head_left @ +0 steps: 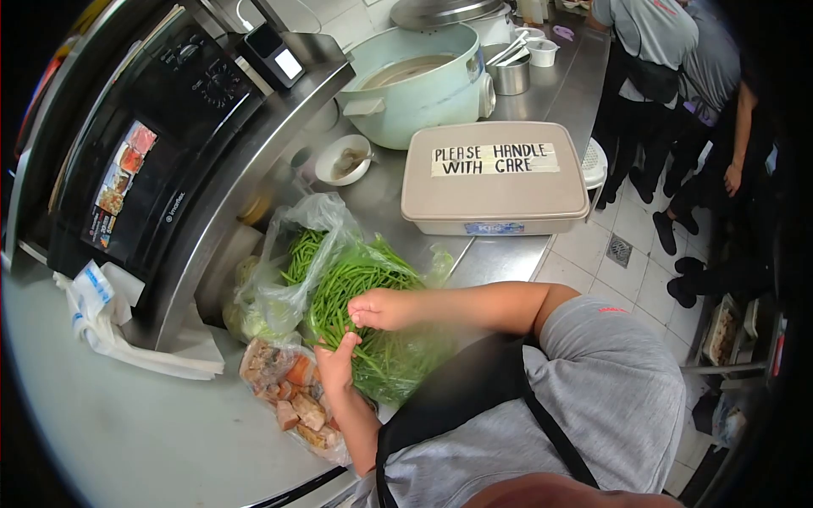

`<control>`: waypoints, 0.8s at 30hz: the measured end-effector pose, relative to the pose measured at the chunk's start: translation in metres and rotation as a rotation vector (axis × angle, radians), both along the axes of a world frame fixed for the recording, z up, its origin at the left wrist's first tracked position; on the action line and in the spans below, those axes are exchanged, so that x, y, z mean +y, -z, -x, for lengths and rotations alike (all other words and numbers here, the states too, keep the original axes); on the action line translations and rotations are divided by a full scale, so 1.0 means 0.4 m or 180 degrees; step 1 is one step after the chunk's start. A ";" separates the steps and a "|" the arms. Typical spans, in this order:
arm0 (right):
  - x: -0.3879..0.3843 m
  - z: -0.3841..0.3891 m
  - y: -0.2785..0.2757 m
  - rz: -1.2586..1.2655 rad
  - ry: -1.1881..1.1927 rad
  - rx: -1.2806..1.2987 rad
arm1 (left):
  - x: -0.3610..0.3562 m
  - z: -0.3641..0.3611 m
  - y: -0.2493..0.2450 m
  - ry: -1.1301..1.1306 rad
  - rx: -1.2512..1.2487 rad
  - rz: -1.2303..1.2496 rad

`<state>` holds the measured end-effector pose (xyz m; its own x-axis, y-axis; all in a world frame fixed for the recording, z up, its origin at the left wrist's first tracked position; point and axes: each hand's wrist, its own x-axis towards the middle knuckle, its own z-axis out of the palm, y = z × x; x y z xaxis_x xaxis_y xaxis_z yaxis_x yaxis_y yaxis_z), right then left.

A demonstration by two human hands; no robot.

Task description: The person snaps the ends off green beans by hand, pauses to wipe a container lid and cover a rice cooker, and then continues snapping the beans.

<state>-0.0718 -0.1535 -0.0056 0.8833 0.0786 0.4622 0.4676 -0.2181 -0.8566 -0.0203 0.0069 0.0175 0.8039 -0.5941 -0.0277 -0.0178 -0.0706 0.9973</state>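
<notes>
Long green beans (356, 279) lie heaped in an open clear plastic bag (326, 216) on the steel counter. Over the heap, my right hand (383, 309) is closed, fingertips pinched; whatever is between them is too small to tell. Just below it is my left hand (337, 360), thumb raised and fingers curled at the edge of the beans, closed on some of them. The two hands nearly touch. Beside my left wrist rests a clear bag of reddish-brown chunks (301, 406).
A lidded beige box (495, 182) sits beyond the beans, near a large pale green pot (415, 85) and a white bowl (343, 161). A black appliance (161, 144) is at the left, with a white plastic bag (127, 326) below. People (656, 42) stand at the upper right.
</notes>
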 end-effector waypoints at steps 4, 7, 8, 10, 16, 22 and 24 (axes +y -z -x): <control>0.013 0.031 -0.055 -0.0628 -0.0801 0.0646 | 0.000 -0.010 0.019 0.0165 0.0116 0.0231; 0.030 0.034 -0.072 -0.0170 -0.0694 0.0235 | -0.001 -0.028 0.031 -0.0291 0.0031 0.0004; 0.030 0.033 -0.078 0.0097 -0.0505 -0.0019 | -0.002 -0.033 0.039 -0.0395 0.0033 0.0020; -0.002 0.011 -0.063 0.0308 0.0026 0.0143 | -0.041 -0.036 0.028 -0.0444 0.0001 0.0080; -0.061 0.040 0.043 0.3113 0.0709 0.1269 | -0.053 -0.107 -0.062 -0.1107 -0.0472 0.0705; -0.059 0.075 0.076 0.2932 0.0639 0.1299 | -0.174 -0.246 -0.151 -0.1554 -0.1494 0.1324; -0.063 0.078 0.081 0.2941 0.0624 0.1280 | -0.221 -0.320 -0.138 -0.1681 -0.2281 0.1174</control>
